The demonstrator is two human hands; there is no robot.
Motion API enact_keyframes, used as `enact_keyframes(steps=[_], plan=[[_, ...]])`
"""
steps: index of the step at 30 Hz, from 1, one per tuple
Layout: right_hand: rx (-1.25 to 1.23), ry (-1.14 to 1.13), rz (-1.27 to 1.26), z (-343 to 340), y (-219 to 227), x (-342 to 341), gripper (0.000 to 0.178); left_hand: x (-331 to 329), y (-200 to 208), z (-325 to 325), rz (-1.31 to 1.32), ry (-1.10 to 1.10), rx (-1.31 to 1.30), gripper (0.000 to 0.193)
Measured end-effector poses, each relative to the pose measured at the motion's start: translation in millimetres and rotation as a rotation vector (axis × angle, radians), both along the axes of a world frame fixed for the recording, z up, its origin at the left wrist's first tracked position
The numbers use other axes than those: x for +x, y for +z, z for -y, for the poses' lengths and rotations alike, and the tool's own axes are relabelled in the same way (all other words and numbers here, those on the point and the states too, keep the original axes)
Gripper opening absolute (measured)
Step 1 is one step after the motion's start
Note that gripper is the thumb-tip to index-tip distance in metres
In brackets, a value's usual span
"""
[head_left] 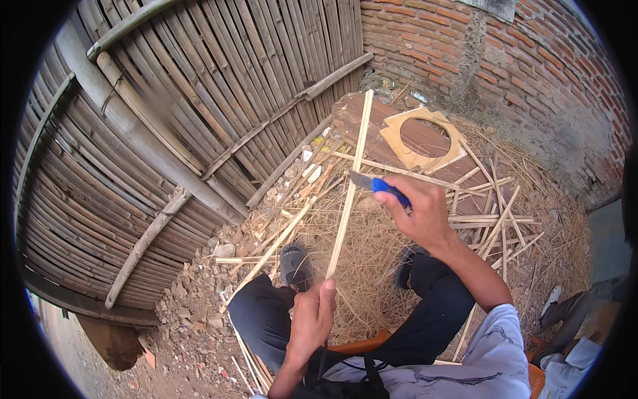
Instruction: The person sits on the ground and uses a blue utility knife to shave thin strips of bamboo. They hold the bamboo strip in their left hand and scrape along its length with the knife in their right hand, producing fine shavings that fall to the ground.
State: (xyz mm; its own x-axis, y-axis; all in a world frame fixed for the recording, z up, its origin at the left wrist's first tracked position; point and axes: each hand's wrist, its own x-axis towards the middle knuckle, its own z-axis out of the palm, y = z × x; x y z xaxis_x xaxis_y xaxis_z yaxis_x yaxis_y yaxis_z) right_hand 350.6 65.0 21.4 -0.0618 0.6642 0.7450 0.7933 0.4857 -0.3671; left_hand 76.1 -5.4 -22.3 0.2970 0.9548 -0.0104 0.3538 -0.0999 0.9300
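My left hand [311,320] is closed around the lower end of a long pale bamboo strip [343,223], which slants up and away from me between my knees. In my right hand [425,207] is a utility knife [391,191] with a blue handle, gripped with the thumb along it. Its grey blade points left and lies at the strip's right edge, about midway up; whether it cuts into the strip I cannot tell. Another bamboo strip [412,174] runs crosswise behind the blade.
Bamboo shavings [372,249] cover the ground around my feet. Loose strips [495,223] lie piled at right, near a brown board [359,123] bearing a cut-out panel [399,156]. A bamboo fence [219,86] stands left, a brick wall [458,60] behind. Another person's leg [568,316] shows at right.
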Motion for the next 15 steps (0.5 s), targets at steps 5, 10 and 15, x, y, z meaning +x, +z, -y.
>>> enact_keyframes(steps=[5,10,15], plan=[[-0.019,0.012,-0.042,-3,-3,12,0.032,-5,0,-4,0.056,-0.063,-0.055,0.051],[-0.048,0.154,0.031,7,-16,-13,0.030,-11,-3,-19,0.073,-0.142,-0.109,0.057],[-0.103,0.236,0.097,20,-20,-33,0.030,-17,-9,-30,0.292,-0.265,-0.406,0.062]])
